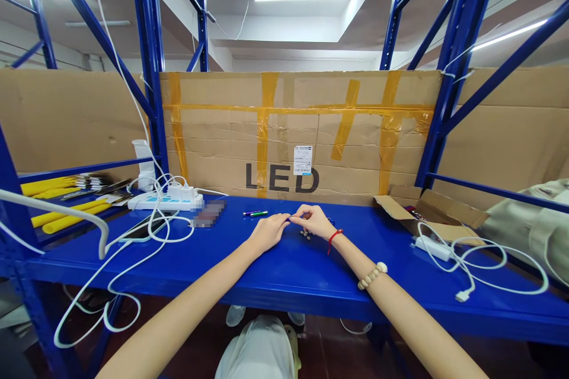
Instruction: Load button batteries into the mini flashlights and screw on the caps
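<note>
Both my hands rest on the blue shelf top [284, 266], fingertips meeting in the middle. My left hand [268, 231] and my right hand [315, 220] pinch a small blue item [293, 218] between them; it is too small to identify. A few tiny dark metal parts [306, 233] lie under my right hand. A red string and a bead bracelet [372, 275] are on my right wrist. Two pens, one purple and one green [255, 213], lie just beyond my left hand.
A white power strip [165, 200] with chargers and loose white cables sits at left, near a phone [143, 227]. Yellow tubes [66, 217] lie far left. An open cardboard box [422, 207] and a white charger with cable [444, 249] sit at right. Taped cardboard forms the back wall.
</note>
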The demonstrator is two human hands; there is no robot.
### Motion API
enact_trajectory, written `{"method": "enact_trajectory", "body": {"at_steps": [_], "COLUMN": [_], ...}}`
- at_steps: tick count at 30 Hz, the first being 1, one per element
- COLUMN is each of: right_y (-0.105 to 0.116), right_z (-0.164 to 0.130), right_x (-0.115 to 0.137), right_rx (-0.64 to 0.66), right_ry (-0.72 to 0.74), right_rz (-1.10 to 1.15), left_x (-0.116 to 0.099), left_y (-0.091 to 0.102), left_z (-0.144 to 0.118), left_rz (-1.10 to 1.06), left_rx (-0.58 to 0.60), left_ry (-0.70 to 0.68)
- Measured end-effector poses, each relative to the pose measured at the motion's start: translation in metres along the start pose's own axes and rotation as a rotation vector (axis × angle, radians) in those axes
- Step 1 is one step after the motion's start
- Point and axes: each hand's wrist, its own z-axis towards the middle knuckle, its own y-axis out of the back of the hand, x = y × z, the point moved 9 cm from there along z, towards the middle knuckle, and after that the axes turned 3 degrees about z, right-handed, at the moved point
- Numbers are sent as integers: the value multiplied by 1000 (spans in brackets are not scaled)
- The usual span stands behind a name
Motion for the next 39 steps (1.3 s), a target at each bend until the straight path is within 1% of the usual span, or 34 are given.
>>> {"method": "enact_trajectory", "body": {"at_steps": [4,9,16,24,32,39], "right_y": [1,1,-1,-6,-10,-12], "right_z": [1,2,1,-7,-8,-9], "right_x": [0,-5,-8,-10,-15,-24], "right_rx": [1,9,50,122,129,125], "right_ry": [-9,-26,-73,-188,-282,-363], "right_rz": [-4,-8,10,24,21,21], "left_x": [2,-1,-8,-13,-10,-8], "left_y": [-1,1,0,0,1,-3], "left_z": [0,1,-1,-3,-3,-2], "left_rz": [-2,-7,-8,4,23,20], "left_rx": [-6,-2,39,72,66,115], "left_ry": [21,13,-52,-107,-68,-11]}}
